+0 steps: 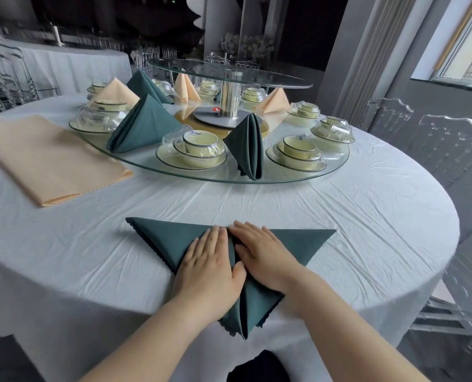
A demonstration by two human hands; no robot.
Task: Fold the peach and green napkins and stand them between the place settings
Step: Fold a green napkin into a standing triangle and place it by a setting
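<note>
Pressing flat on a green napkin (257, 299) at the near edge of the worktop (367, 216), left hand (208, 267) and right hand (262, 253) side by side, fingers straight, neither grip clenching anything. Lying folded as a triangle, point overhanging the near edge. Lying flat toward the left edge, a peach napkin (44, 158); standing between place settings (190, 150) on the glass turntable (229, 177), folded green and peach ones.

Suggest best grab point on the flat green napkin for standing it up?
Probably the centre crease of the green napkin, pinched from above at the far edge where the left hand and right hand meet; both flaps fold in there, so lifting should tent the wings.
</note>
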